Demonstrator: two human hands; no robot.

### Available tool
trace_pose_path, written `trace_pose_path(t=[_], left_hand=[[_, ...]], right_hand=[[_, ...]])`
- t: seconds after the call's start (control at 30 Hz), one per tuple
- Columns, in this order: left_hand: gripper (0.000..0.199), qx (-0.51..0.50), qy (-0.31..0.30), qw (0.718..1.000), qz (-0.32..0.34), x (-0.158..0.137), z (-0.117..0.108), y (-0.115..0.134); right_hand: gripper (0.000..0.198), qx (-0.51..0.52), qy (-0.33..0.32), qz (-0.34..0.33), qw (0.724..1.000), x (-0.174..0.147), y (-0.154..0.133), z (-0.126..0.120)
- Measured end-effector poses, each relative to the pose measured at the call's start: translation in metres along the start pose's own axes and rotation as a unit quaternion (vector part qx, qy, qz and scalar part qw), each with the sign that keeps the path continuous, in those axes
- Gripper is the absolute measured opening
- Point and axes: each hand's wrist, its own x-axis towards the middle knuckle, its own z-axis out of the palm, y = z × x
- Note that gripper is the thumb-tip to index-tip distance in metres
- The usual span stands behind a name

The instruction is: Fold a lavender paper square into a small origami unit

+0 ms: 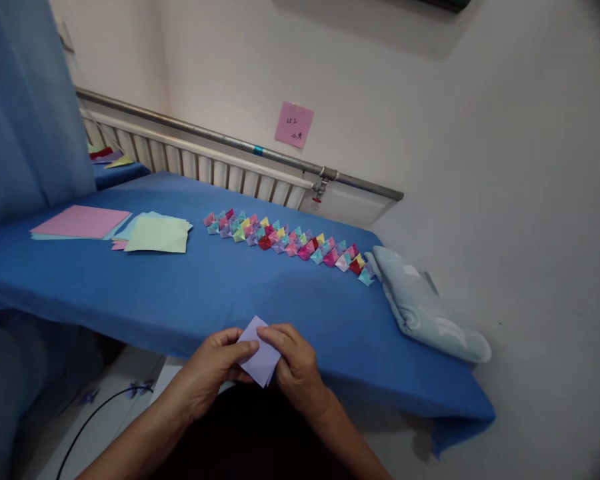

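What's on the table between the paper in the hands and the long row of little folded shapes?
Nothing: in the head view, only bare blue cloth lies between the lilac paper and the row of folded shapes.

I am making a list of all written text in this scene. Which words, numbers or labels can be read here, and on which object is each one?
Pink note stuck on the wall: handwritten marks in two short lines, too small and blurred to read with certainty.
Lilac paper held between the left hand and right hand: no writing visible.
Paper sheets and folded paper pieces on the blue table: no text visible.
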Motion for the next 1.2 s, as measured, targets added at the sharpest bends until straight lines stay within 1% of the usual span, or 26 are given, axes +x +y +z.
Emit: trace_pose_path(t=[0.03, 0.1, 0.17, 0.2, 0.23, 0.27, 0.37, 0.4, 0.53, 0.63, 0.77, 0.87, 0.93, 0.97, 1.03, 1.1, 1.13, 1.17, 1.2], left_hand=[[0.036, 0.017, 0.016, 1.000, 0.011, 0.000, 0.000, 0.000], [0.034, 0.052, 0.041, 0.997, 0.041, -0.002, -0.001, 0.002], [0.031, 0.090, 0.052, 0.992, 0.075, -0.003, -0.002, 0.003], [0.030, 0.110, 0.052, 0.988, 0.090, -0.004, -0.003, 0.003], [0.029, 0.129, 0.050, 0.985, 0.102, -0.005, -0.003, 0.003], [0.028, 0.147, 0.049, 0.981, 0.113, -0.005, -0.004, 0.002], [0.028, 0.182, 0.042, 0.974, 0.124, -0.005, -0.005, 0.000], [0.028, 0.185, 0.039, 0.975, 0.121, -0.005, -0.006, -0.001], [0.032, 0.154, 0.019, 0.984, 0.093, -0.003, -0.007, -0.001], [0.036, 0.143, 0.016, 0.986, 0.087, -0.001, -0.010, 0.000], [0.035, 0.144, 0.042, 0.986, 0.074, 0.003, -0.013, -0.002], [0.035, 0.180, 0.073, 0.979, 0.066, 0.009, -0.015, -0.001], [0.031, 0.247, 0.078, 0.964, 0.066, 0.015, -0.015, 0.003], [0.028, 0.299, 0.080, 0.948, 0.075, 0.019, -0.016, 0.005], [0.025, 0.418, 0.091, 0.897, 0.113, 0.028, -0.017, 0.009], [0.023, 0.510, 0.109, 0.837, 0.162, 0.037, -0.019, 0.011], [0.022, 0.536, 0.119, 0.816, 0.182, 0.041, -0.019, 0.011], [0.021, 0.549, 0.126, 0.803, 0.194, 0.044, -0.020, 0.010], [0.020, 0.555, 0.132, 0.796, 0.201, 0.046, -0.020, 0.008]], right_hand=[[0.045, 0.024, -0.002, 0.025, 0.999, -0.001, 0.001, 0.000], [0.044, 0.097, 0.006, 0.114, 0.989, -0.001, 0.001, -0.002], [0.042, 0.180, 0.033, 0.223, 0.957, -0.001, 0.000, -0.006], [0.039, 0.209, 0.041, 0.265, 0.940, 0.000, -0.002, -0.008], [0.035, 0.225, 0.046, 0.294, 0.928, 0.001, -0.004, -0.010], [0.031, 0.226, 0.036, 0.308, 0.923, 0.003, -0.008, -0.011], [0.026, 0.217, -0.030, 0.302, 0.928, 0.010, -0.019, -0.012], [0.023, 0.217, -0.039, 0.302, 0.928, 0.011, -0.022, -0.011], [0.017, 0.208, -0.017, 0.325, 0.922, 0.013, -0.023, -0.008], [0.016, 0.201, -0.008, 0.335, 0.920, 0.012, -0.020, -0.007], [0.017, 0.201, 0.006, 0.344, 0.917, 0.011, -0.017, -0.005], [0.013, 0.156, 0.013, 0.338, 0.928, 0.011, -0.012, -0.002], [0.016, 0.089, 0.011, 0.316, 0.944, 0.012, -0.006, -0.001], [0.020, 0.046, 0.006, 0.299, 0.953, 0.013, -0.003, -0.001], [0.026, -0.049, -0.015, 0.259, 0.965, 0.015, 0.005, 0.000], [0.027, -0.136, -0.040, 0.223, 0.964, 0.016, 0.012, 0.000], [0.027, -0.175, -0.053, 0.208, 0.961, 0.017, 0.014, 0.001], [0.026, -0.209, -0.062, 0.196, 0.956, 0.017, 0.016, 0.001], [0.025, -0.238, -0.069, 0.184, 0.951, 0.018, 0.017, 0.001]])
